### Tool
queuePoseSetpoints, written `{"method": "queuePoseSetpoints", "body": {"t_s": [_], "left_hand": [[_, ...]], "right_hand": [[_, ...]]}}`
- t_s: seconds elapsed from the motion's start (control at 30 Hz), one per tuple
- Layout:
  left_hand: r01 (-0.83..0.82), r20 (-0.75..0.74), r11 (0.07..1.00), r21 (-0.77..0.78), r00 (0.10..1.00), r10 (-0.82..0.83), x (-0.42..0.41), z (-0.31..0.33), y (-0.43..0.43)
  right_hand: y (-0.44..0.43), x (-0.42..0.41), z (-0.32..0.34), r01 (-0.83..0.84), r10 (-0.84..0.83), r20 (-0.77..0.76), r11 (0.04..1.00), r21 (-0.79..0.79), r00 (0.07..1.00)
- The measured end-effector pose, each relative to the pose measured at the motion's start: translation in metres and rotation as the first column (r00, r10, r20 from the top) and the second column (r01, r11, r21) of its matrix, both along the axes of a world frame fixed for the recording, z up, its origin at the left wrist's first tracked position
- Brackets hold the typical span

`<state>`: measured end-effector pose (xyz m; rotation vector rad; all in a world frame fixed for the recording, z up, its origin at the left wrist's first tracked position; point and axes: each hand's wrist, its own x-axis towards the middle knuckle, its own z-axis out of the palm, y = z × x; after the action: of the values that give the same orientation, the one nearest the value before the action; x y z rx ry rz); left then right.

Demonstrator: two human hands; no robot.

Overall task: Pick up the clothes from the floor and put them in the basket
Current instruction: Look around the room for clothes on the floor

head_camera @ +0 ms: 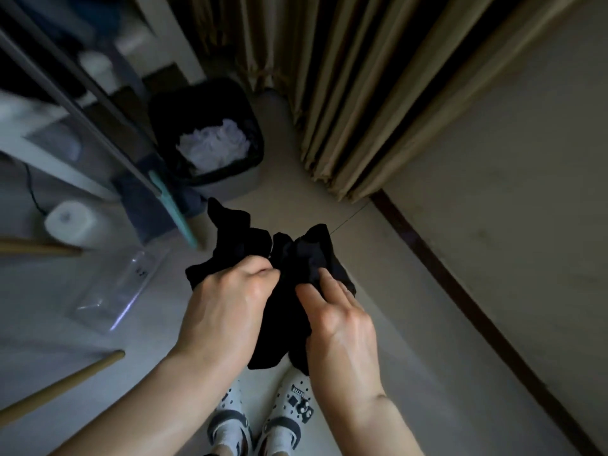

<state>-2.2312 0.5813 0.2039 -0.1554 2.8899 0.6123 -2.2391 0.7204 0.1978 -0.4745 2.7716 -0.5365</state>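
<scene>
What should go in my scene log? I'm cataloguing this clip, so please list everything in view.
black garment: 1, black, held up at centre
basket: 1, dark with grey base, on the floor beyond the garment
white cloth: 1 bundle, white, inside the basket
curtain: 1, beige, upper right, reaching the floor
paper roll: 1, white, at left
clear plastic packet: 1, transparent, at left, nearer than the roll
wooden poles: 2, tan, left edge
shoes: 2, white with dark charms, bottom centre
left hand: 1, grips the garment
right hand: 1, holds the garment
</scene>
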Motion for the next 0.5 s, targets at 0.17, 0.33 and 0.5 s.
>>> {"method": "queuePoseSetpoints", "body": {"t_s": [0.17, 0.33, 0.5], "left_hand": [[0.103, -0.094, 0.994, -0.029, 0.990, -0.105, 0.002, 0.132, 0.026], [0.235, -0.149, 0.972, -0.014, 0.961, -0.234, 0.016, 0.238, 0.055], [0.421, -0.253, 0.907, -0.023, 0.875, -0.413, 0.039, 0.317, 0.092]], "right_hand": [[0.028, 0.012, 0.130, 0.060, -0.062, -0.069, 0.998, -0.031, 0.996], [0.053, 0.041, 0.233, 0.160, -0.174, -0.198, 0.984, -0.083, 0.965], [0.083, 0.089, 0.320, 0.353, -0.370, -0.329, 0.929, -0.112, 0.869]]}}
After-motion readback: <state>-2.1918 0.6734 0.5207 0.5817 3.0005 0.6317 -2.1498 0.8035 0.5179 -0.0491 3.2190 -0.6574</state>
